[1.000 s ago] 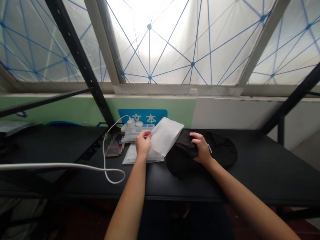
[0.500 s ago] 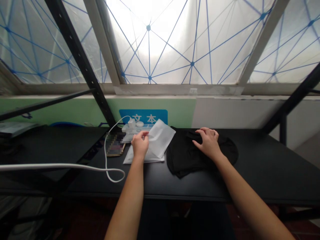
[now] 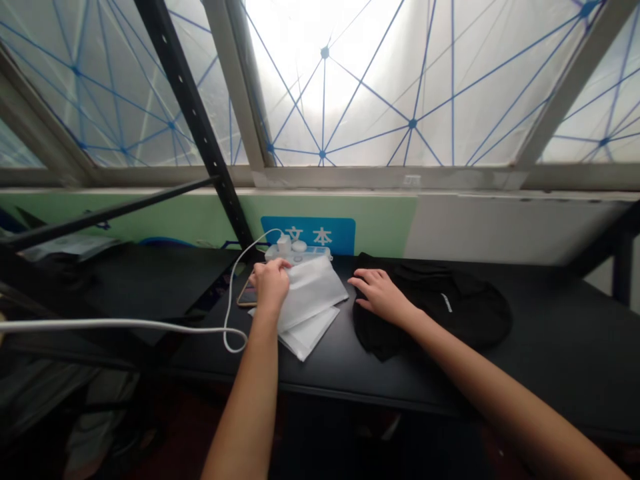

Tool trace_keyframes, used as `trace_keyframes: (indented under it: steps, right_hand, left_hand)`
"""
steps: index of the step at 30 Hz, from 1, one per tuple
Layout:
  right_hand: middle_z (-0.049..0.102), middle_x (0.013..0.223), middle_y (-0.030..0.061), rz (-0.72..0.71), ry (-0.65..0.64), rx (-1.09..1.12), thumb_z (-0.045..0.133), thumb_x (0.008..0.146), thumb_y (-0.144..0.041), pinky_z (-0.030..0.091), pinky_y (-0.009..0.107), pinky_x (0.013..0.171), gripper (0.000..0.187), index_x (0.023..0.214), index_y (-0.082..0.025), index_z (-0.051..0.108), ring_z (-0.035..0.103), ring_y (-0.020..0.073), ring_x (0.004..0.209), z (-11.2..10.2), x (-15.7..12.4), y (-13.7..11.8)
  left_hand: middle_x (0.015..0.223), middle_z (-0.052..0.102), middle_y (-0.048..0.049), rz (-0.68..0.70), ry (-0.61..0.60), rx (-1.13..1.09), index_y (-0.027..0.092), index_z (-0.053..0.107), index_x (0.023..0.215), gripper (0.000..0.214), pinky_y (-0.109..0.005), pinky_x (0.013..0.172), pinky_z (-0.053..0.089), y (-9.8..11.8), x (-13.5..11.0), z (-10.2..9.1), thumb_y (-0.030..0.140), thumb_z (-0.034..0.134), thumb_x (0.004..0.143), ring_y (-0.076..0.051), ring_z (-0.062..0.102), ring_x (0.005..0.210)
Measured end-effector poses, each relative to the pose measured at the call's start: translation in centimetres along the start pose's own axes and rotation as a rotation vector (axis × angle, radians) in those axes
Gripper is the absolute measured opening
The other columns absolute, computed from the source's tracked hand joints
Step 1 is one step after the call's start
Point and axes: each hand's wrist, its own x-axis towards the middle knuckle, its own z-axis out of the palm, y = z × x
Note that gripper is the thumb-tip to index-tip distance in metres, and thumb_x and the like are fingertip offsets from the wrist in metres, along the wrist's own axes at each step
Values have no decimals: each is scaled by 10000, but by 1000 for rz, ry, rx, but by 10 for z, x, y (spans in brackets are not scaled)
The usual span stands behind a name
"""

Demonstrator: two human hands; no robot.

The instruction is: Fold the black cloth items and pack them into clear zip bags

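Note:
My left hand point(image 3: 271, 283) rests curled on the near-left corner of a white translucent bag point(image 3: 311, 293), which lies flat on the black table point(image 3: 550, 360) over a second white bag point(image 3: 307, 333). Its fingers look pinched on the bag's edge. My right hand point(image 3: 380, 293) lies flat with fingers spread on the left part of a black cloth point(image 3: 450, 310) spread on the table. The two hands are about a hand's width apart.
A white power strip point(image 3: 299, 252) with a plug stands against the wall behind the bags; its white cable point(image 3: 150, 325) loops off to the left. A phone point(image 3: 245, 295) lies partly under my left hand. Black shelf posts point(image 3: 200, 133) rise at the left.
The raised white bag has been laid down flat on the table. My right hand slid left across the black cloth and flattened. The view has shifted left.

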Motion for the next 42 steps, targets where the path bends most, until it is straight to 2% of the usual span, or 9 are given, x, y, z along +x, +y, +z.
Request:
trace_keyframes:
  steps: [4, 9, 16, 25, 30, 35, 37, 40, 42]
  right_hand:
    - [627, 1293, 133, -43, -67, 47, 608, 945, -209, 413, 417, 951, 311, 1256, -216, 634, 587, 282, 1117, 18, 20, -12]
    - [651, 1264, 108, -54, -93, 121, 501, 995, -175, 436, 376, 899, 263, 1192, -225, 668, 623, 229, 1036, 28, 19, -18]
    - [660, 1267, 112, -81, -71, 271, 617, 974, -356, 460, 429, 952, 217, 1146, -243, 687, 607, 264, 1138, 25, 8, -17]
    - [680, 1016, 86, -106, -27, 254, 595, 972, -246, 449, 417, 884, 131, 886, -195, 678, 617, 238, 951, 22, 11, -31]
    - [668, 1062, 106, -100, -2, 258, 603, 953, -217, 430, 416, 962, 113, 861, -173, 651, 622, 238, 1012, 9, 8, -40]
    - [681, 1022, 77, -148, -74, 270, 614, 940, -184, 462, 342, 871, 104, 848, -181, 661, 655, 199, 913, -10, 2, -44]
    - [692, 977, 61, -165, -117, 271, 620, 929, -170, 464, 329, 819, 139, 800, -187, 668, 659, 186, 838, -14, 0, -42]
    - [706, 982, 60, -175, -159, 275, 642, 903, -156, 459, 332, 805, 158, 753, -192, 676, 665, 193, 829, -16, -3, -41]
    - [716, 980, 55, -178, -180, 283, 653, 888, -148, 457, 334, 814, 153, 744, -196, 678, 670, 197, 844, -17, -4, -42]
  left_hand:
    - [1297, 641, -141, 145, -139, -16, 206, 707, 1184, 393, -473, 1021, 445, -1, -24, -3, 74, 547, 850, -331, 533, 1197]
    - [1054, 689, -76, 440, -290, -114, 216, 688, 1062, 237, -393, 948, 508, -5, -103, -27, 162, 477, 967, -245, 601, 1030]
    - [1205, 697, -106, 331, -272, -122, 261, 712, 1105, 249, -495, 983, 531, -13, -177, -35, 253, 499, 977, -310, 621, 1120]
    - [1495, 545, -136, 393, -468, -56, 233, 608, 1363, 406, -572, 1034, 462, 45, -170, -3, 311, 505, 978, -359, 552, 1271]
    - [1413, 599, -174, 363, -448, -44, 184, 595, 1358, 408, -557, 934, 491, 60, -167, 8, 260, 494, 970, -375, 564, 1223]
    - [965, 726, -82, 364, -328, -180, 219, 702, 962, 172, -415, 908, 508, 33, -154, -8, 197, 532, 963, -269, 618, 1013]
    - [1096, 711, -90, 362, -266, -113, 239, 698, 1022, 126, -462, 967, 478, 15, -146, -15, 289, 671, 909, -305, 582, 1116]
    - [1440, 557, -125, 329, -225, -13, 267, 604, 1319, 545, -551, 1102, 371, -6, -134, -17, 396, 795, 824, -350, 472, 1314]
    - [1512, 500, -133, 322, -275, 36, 289, 555, 1400, 598, -610, 1151, 282, -14, -128, -14, 423, 766, 856, -359, 420, 1382]
